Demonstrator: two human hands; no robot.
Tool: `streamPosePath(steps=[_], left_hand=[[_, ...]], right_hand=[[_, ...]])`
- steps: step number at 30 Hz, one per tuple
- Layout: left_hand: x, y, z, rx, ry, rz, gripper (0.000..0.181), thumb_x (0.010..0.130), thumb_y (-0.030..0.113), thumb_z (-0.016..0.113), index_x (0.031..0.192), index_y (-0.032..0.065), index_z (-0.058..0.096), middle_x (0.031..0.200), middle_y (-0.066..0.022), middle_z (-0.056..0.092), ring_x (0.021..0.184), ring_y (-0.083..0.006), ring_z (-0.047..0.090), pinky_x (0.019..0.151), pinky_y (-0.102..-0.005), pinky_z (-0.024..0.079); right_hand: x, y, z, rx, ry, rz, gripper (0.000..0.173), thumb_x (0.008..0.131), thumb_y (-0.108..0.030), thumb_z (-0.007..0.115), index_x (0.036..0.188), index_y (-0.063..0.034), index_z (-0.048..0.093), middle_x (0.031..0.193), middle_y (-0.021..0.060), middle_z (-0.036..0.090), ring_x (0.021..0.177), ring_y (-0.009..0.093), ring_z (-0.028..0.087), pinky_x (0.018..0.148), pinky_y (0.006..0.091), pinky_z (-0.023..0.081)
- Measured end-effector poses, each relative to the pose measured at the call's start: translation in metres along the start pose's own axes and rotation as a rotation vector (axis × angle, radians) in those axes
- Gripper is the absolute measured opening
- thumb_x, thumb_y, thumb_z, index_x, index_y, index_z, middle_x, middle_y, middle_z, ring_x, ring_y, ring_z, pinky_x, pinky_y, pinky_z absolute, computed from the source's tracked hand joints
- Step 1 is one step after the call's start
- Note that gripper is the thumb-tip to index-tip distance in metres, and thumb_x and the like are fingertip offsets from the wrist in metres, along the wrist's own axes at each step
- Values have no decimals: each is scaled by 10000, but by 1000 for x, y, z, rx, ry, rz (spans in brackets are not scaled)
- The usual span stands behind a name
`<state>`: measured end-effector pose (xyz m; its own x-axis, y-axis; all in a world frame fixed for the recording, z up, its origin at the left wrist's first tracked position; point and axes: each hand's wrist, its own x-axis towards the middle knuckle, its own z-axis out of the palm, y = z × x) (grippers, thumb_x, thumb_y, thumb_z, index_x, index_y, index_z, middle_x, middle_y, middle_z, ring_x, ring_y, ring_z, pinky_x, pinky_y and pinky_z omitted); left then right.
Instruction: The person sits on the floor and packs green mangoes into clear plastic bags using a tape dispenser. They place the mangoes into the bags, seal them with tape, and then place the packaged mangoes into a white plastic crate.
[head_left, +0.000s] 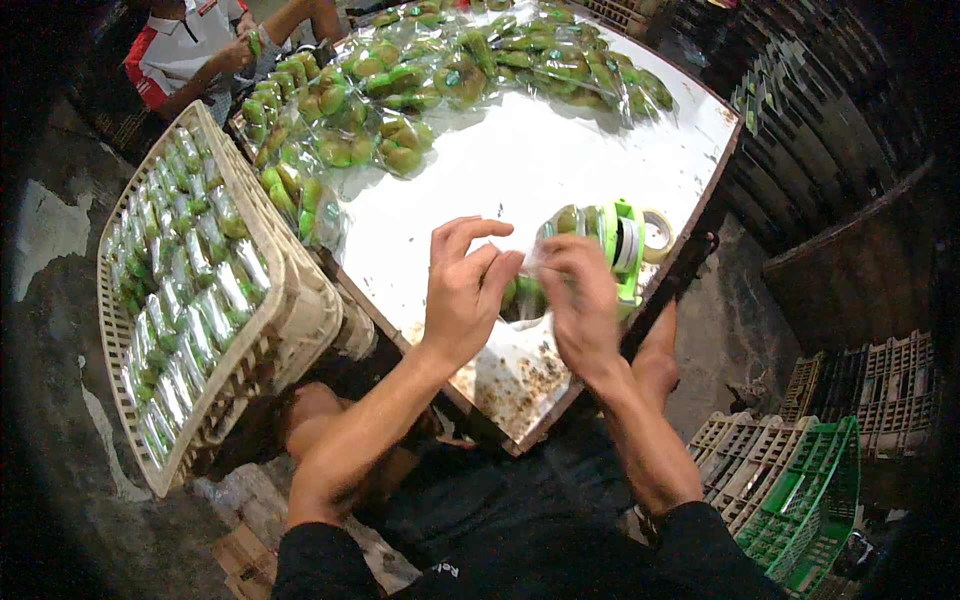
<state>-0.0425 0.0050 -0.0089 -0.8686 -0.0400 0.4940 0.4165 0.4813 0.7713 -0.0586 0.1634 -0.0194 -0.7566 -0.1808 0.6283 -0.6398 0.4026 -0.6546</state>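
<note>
My left hand (466, 289) and my right hand (581, 300) are close together above the near corner of a white tabletop (450, 195). Between their fingertips is a twist of clear plastic (529, 246), blurred by motion, that both hands seem to pinch. Below them lies a clear bag of green fruit (517, 298), partly covered by my right hand. Just behind that hand is another bagged green-brown fruit pack (568, 220). A bright green tape dispenser (631, 247) stands to the right of it, and a roll of tape (658, 235) lies beside the dispenser.
Bagged fruit (405, 142) lines the table's far and left sides. At left, a cream plastic crate (279, 277) holds rows of wrapped packs. Another person (180, 56) sits beyond it. Stacked crates (795, 480) stand on the floor at lower right.
</note>
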Motion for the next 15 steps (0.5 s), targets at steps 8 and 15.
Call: streamPosePath(steps=[8, 15], left_hand=[[-5, 3, -43, -89, 289, -86, 244, 982, 225, 575, 990, 64, 758, 1264, -144, 606, 1233, -264, 462, 1060, -404, 321], [4, 7, -34, -389, 232, -329, 320, 1011, 232, 546, 921, -53, 662, 732, -63, 646, 710, -117, 620, 719, -249, 507]], right_hand=[[3, -23, 6, 123, 233, 202, 141, 956, -132, 592, 893, -10, 560, 1155, 157, 564, 1092, 238, 529, 966, 360, 419], [17, -47, 10, 790, 144, 334, 149, 1055, -185, 408, 1065, -52, 475, 1018, 120, 621, 926, 224, 639, 859, 366, 531]])
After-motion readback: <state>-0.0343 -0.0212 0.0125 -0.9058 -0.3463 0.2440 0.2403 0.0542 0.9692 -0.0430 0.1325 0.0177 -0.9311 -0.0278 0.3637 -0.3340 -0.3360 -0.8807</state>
